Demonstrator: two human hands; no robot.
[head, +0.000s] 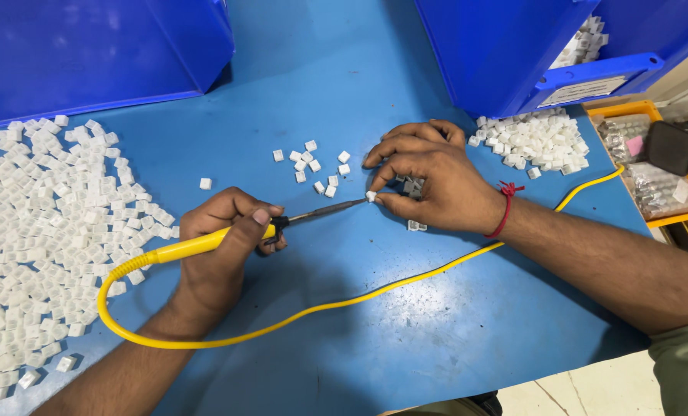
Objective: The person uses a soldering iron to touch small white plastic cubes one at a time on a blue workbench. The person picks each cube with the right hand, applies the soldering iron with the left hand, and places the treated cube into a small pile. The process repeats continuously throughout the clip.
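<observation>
My left hand (224, 243) grips a soldering iron (205, 243) by its yellow handle, and the dark metal tip points right. The tip touches a small white plastic cube (371, 196) that my right hand (432, 181) pinches between thumb and forefinger, low over the blue table (405, 331). A red thread is tied around my right wrist. The iron's yellow cable (344, 302) loops across the table toward the back right. Several more small pieces lie under my right palm.
A big heap of white cubes (43, 231) covers the left of the table. A small cluster (313, 166) and a second heap (540, 140) lie farther back. Blue bins (90, 54) (513, 46) stand behind. A yellow tray (656, 173) with bagged parts is at the right.
</observation>
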